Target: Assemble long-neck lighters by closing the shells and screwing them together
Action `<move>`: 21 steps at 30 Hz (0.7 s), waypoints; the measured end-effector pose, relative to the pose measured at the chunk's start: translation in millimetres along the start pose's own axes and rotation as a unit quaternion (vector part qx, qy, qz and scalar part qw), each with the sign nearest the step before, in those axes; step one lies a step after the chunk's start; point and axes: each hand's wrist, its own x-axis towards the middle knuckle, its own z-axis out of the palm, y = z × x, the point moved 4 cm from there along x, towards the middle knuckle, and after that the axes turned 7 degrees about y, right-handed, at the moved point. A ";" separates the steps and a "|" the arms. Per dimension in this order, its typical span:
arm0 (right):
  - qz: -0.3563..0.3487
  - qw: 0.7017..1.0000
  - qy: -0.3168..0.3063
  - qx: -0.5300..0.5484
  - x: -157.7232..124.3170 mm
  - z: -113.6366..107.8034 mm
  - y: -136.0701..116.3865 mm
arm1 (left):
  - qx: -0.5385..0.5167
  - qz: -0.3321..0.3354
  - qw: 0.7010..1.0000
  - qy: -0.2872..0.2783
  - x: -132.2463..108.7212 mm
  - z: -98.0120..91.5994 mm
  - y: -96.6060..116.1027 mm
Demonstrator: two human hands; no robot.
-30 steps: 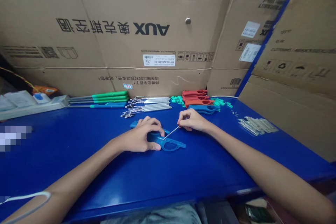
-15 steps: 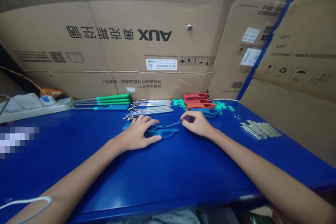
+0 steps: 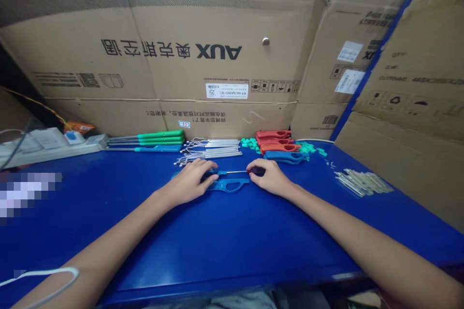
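My left hand [image 3: 188, 181] is closed on a small blue plastic handle piece [image 3: 222, 173], with thumb and fingers curled round it; much of the piece is hidden. Just in front of it on the table lies a blue handle shell [image 3: 232, 185] with a finger loop, partly under the left thumb. In my right hand [image 3: 270, 177], thumb and fingers pinch a screwdriver [image 3: 237, 172] with a dark red grip. Its thin metal shaft points left, nearly level, and the tip reaches the end of the blue piece.
Behind the hands lie silvery tubes with wires [image 3: 221, 147], small green parts [image 3: 250, 143], red handle shells [image 3: 273, 135] and blue ones [image 3: 284, 156]. Green-handled long lighters [image 3: 161, 136] and a power strip [image 3: 87, 145] are left; clear plastic pieces [image 3: 364, 182] lie right. Cardboard [image 3: 163, 77] walls the back.
My left thumb has drawn in from the near blue shell towards the fingers. The screwdriver has gone from slanted to nearly level, its tip now at the blue piece. The view has shifted slightly.
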 end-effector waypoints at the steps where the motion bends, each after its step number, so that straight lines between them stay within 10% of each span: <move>1: 0.000 1.000 -0.002 -0.008 0.0 -0.1 -0.2 | 0.002 0.001 1.000 0.003 0.4 -1.0 0.4; 21: 0.009 0.995 -0.062 -0.078 -0.3 1.4 -5.5 | 0.080 -0.010 0.996 0.040 2.3 -13.3 -7.8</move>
